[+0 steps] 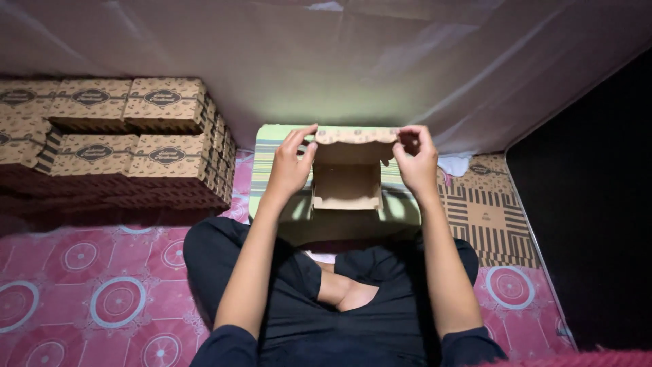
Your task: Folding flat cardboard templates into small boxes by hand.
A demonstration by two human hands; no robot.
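Observation:
A brown cardboard box (347,178) stands half-folded on a small green table (265,151) in front of me, its plain inside facing me and its patterned top flap raised. My left hand (293,163) grips the box's upper left corner, with the fingers on the flap's edge. At the upper right corner, my right hand (414,160) pinches the flap the same way. My crossed legs in dark clothes lie below the table.
To the left rises a stack of several finished patterned boxes (129,139). A pile of flat striped cardboard blanks (490,217) lies at the right. A pale curtain (353,61) hangs behind. Underneath is a pink mat with circles (102,299).

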